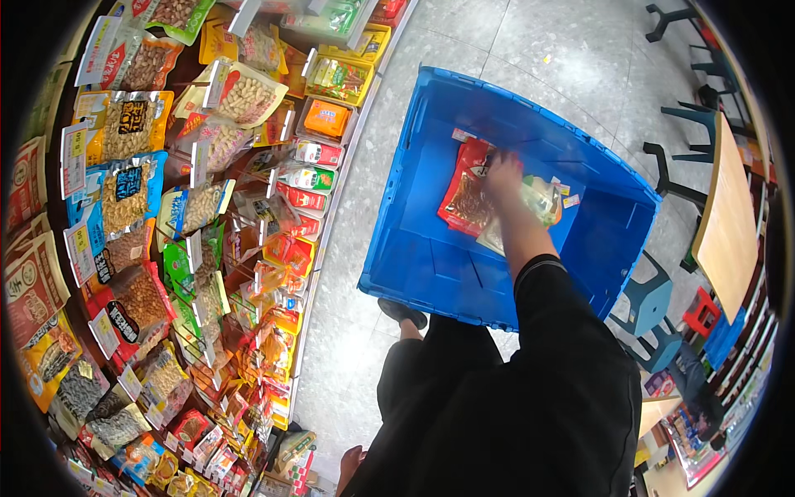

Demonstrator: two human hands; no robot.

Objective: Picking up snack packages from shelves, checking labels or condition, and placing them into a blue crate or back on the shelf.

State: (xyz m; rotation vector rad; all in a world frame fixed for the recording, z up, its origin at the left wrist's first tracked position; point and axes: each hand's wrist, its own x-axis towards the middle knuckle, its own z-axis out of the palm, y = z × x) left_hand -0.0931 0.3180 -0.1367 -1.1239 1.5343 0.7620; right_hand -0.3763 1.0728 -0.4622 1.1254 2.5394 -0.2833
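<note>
My right hand (504,174) reaches down into a large blue plastic crate (428,273); its fingers are at the upper right edge of a red snack packet (463,192) with a clear window. Blur hides whether they grip it. Beside the hand and under the forearm lies a pale, partly clear packet (539,197) with some green on it. Small printed tags (571,200) show near the packets. My left hand (351,463) hangs low at the bottom edge, partly cut off and partly behind my black clothing, so its fingers are hard to read.
Shelves of hanging snack packets (130,124) with price tags run along the left, with small packs in yellow trays (338,77) at their edge. Grey tiled floor (348,348) surrounds the crate. Teal stools (646,301) and a wooden table (723,217) stand right; another person's legs (695,379) show there.
</note>
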